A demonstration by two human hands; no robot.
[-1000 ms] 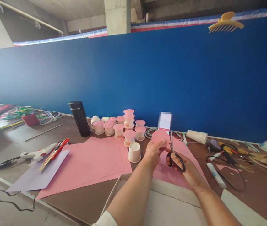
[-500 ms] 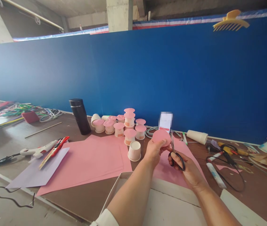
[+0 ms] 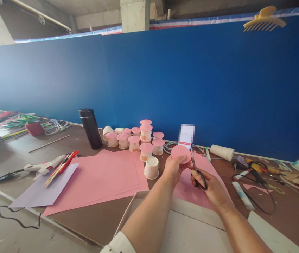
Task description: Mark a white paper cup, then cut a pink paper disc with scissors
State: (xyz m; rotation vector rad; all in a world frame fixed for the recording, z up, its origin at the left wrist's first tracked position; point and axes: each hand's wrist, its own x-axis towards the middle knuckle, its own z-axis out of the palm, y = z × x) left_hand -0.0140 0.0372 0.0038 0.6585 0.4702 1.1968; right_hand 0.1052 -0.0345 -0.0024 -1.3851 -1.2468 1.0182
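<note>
Between thumb and fingers, my left hand [image 3: 174, 169] pinches a round pink paper disc [image 3: 180, 153] above the table. My right hand [image 3: 211, 188] has its fingers in the black handles of a pair of scissors [image 3: 201, 179]. The blades point up along the disc's right edge; whether they touch it I cannot tell. Pink paper [image 3: 191, 182] lies beneath both hands. Left of them stands a bare white paper cup [image 3: 151, 168], bottom up. Behind it are several upturned cups topped with pink discs [image 3: 146, 149], some of them stacked.
Pink sheets [image 3: 104, 177] and a purple sheet [image 3: 46, 188] lie leftward, with a red utility knife [image 3: 62, 167] and glue gun [image 3: 45, 165]. A black flask [image 3: 90, 129] stands behind. Nested cups [image 3: 222, 152], a glue stick [image 3: 242, 195] and cables lie rightward. A white box [image 3: 191, 228] sits in front.
The view has shifted slightly. The scissors' handles look a little more closed together. Both hands keep nearly the same place, with the disc still in the left one.
</note>
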